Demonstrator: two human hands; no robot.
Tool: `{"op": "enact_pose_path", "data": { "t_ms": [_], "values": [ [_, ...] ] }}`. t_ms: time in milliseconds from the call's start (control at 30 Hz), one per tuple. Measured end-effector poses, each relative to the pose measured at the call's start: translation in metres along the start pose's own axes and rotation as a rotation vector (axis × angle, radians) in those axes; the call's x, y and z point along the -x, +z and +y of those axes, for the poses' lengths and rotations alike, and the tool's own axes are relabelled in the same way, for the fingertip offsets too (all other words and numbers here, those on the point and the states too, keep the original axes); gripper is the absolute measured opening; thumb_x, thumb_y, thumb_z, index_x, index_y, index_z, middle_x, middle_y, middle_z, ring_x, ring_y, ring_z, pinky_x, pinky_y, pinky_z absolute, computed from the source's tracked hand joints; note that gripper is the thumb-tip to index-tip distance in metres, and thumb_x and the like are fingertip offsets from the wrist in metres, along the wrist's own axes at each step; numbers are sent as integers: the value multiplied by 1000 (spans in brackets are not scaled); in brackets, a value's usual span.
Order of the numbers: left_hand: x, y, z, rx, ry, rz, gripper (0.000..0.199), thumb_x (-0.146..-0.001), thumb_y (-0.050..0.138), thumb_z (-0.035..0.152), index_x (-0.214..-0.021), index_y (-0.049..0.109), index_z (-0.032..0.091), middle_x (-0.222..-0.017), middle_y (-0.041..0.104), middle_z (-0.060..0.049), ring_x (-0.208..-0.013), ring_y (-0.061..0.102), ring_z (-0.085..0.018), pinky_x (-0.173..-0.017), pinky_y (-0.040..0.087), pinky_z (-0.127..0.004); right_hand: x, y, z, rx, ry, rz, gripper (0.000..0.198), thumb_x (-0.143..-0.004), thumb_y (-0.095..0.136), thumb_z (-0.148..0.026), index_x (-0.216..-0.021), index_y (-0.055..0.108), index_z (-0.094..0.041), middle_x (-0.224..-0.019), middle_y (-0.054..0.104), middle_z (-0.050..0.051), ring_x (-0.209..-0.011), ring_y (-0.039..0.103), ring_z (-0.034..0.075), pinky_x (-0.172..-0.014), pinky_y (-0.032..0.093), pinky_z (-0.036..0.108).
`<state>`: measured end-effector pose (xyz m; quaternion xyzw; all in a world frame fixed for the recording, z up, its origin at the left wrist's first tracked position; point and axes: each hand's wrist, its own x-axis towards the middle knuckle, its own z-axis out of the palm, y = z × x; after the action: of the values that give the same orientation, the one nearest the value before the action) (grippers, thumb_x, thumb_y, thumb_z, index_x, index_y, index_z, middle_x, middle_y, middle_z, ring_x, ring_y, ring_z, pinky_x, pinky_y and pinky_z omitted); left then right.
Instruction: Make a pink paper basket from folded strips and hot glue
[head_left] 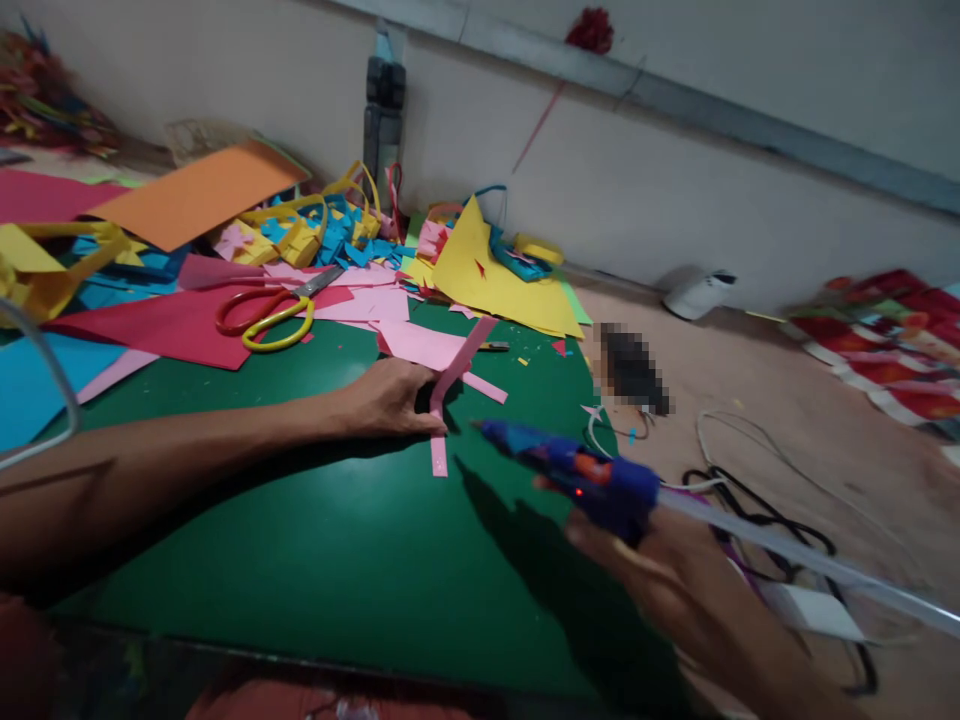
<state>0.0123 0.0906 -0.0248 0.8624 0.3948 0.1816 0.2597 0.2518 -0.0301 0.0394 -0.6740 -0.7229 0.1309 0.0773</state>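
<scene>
My left hand (397, 396) pinches a folded pink paper strip (454, 372) on the green table (300, 540). One end of the strip rises up and to the right, while the lower end lies toward me with a few shiny specks on it. In my right hand (645, 560) is a blue hot glue gun (592, 478), its red light lit and a long clear glue stick (795, 556) out of its back. The gun's nozzle points left at the strip, a short way apart from it. Some fingers of my right hand are hidden behind the gun.
Scissors (279, 312) with red and yellow handles lie on red paper (180, 325). Behind are pink scraps, a yellow sheet (480, 275), an orange sheet (202, 195) and several small paper baskets. Cables (765, 520) and a white cylinder (699, 295) are on the floor at right.
</scene>
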Motion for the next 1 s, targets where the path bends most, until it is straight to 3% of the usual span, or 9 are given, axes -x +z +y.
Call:
{"op": "enact_pose_path", "data": {
  "t_ms": [133,200,300,400,500,633,733,867,1000],
  "values": [
    [1,3,-2,-23,51,16,26,-79,56,32,-91,67,12,-75,67,-7,-62,56,-15,-55,37,-25,-24,3,14,354,-180,242,41,-85,37,-23,-123,51,-11,-105,65,14,-94,61,28,-69,51,36],
    [1,5,-5,-13,95,60,24,-84,47,24,-91,67,14,-77,68,-6,-63,56,-14,-59,39,-25,-36,11,16,606,-191,291,48,-81,36,-9,-129,44,-8,-116,59,17,-96,60,29,-67,50,36],
    [1,8,-9,-11,120,91,26,-84,42,20,-86,67,14,-74,67,-6,-62,55,-14,-60,40,-26,-47,25,14,842,-196,286,51,-80,35,-2,-130,43,-9,-108,62,17,-88,60,27,-64,46,34],
    [1,7,-7,-9,133,102,27,-85,41,22,-79,66,13,-67,64,-4,-55,50,-11,-56,38,-24,-52,32,11,939,-203,264,46,-85,34,-5,-129,45,-10,-101,62,15,-81,59,25,-62,43,34],
    [2,3,-2,13,135,121,34,-88,36,23,-70,63,12,-60,58,-1,-51,44,-9,-52,35,-23,-48,30,7,988,-199,256,43,-87,32,-6,-127,48,-12,-101,63,13,-86,57,27,-72,40,40],
    [2,1,1,61,124,123,33,-88,39,26,-75,65,12,-66,63,-2,-55,50,-10,-54,38,-22,-36,19,-6,918,-267,260,42,-82,38,-2,-120,52,-15,-116,60,13,-106,50,30,-88,31,47],
    [1,3,0,86,98,137,28,-86,44,25,-90,68,12,-84,70,-7,-67,58,-13,-62,44,-24,-37,11,-19,715,-302,194,28,-85,43,-9,-106,59,-15,-106,65,11,-100,53,27,-87,31,44],
    [1,5,-1,77,68,147,27,-83,48,26,-95,68,12,-85,71,-8,-68,61,-15,-64,46,-26,-67,5,-30,462,-202,51,18,-87,48,-20,-100,60,-16,-103,65,12,-96,56,26,-83,34,38],
    [2,5,0,54,62,152,27,-83,49,24,-97,68,12,-86,72,-10,-69,62,-17,-67,47,-29,-112,4,-32,368,-221,-56,27,-82,55,-27,-107,57,-18,-107,64,8,-93,58,20,-69,38,27]
  ]
}}
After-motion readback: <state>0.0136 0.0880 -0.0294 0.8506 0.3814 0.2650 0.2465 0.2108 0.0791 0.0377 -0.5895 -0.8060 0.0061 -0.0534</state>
